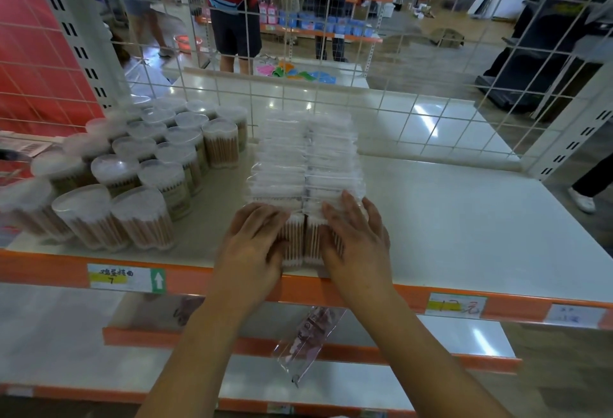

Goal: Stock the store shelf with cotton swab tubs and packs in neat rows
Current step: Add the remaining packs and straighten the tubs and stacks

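The shelf board point(447, 218) presents a smooth, glossy white surface. The cotton swab tubs point(132, 172) are clear plastic with frosted lids over wooden sticks. The swab packs point(305, 158) are in thin glossy film. The back grid point(331, 36) is white-coated wire.

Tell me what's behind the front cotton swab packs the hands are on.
Behind the front packs, two rows of cotton swab packs run back to the white wire grid. The left hand and right hand cover the front packs' outer parts.
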A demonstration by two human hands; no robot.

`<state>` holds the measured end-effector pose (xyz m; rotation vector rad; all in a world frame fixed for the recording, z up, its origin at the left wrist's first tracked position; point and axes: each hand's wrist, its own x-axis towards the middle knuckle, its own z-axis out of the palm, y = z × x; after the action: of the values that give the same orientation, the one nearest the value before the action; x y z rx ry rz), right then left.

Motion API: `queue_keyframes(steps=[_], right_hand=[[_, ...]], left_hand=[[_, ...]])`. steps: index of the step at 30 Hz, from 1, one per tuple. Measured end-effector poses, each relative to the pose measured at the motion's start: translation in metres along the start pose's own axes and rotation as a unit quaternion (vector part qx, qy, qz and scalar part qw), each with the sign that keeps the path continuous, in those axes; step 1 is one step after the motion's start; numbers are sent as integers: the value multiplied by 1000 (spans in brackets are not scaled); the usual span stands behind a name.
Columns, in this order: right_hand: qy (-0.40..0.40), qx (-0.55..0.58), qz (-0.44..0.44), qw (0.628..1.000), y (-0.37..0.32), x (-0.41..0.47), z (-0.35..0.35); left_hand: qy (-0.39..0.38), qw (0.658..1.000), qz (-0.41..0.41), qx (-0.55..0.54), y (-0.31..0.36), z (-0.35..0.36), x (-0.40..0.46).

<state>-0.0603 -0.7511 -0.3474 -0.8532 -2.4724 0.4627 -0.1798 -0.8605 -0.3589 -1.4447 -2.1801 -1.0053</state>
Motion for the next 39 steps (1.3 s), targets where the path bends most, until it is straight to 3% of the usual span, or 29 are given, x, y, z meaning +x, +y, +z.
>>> queue_keyframes(steps=[5,10,20,30,39], right_hand=[[-66,-36,4,997,-1,3,-9],[-32,-13,-20,999,-3,7,-15],[-17,40,-32,999,2,1,-33],[-84,11,-82,993,-9,18,-62],[-84,11,-90,992,-52,17,-44]], left_hand=[[-56,997,-9,59,5,-3,6],[-87,993,8,84,15,-4,21],[-95,988,-1,123,43,-3,29],[-76,990,-34,118,62,-20,40],[-62,989,-62,121,22,-51,28]])
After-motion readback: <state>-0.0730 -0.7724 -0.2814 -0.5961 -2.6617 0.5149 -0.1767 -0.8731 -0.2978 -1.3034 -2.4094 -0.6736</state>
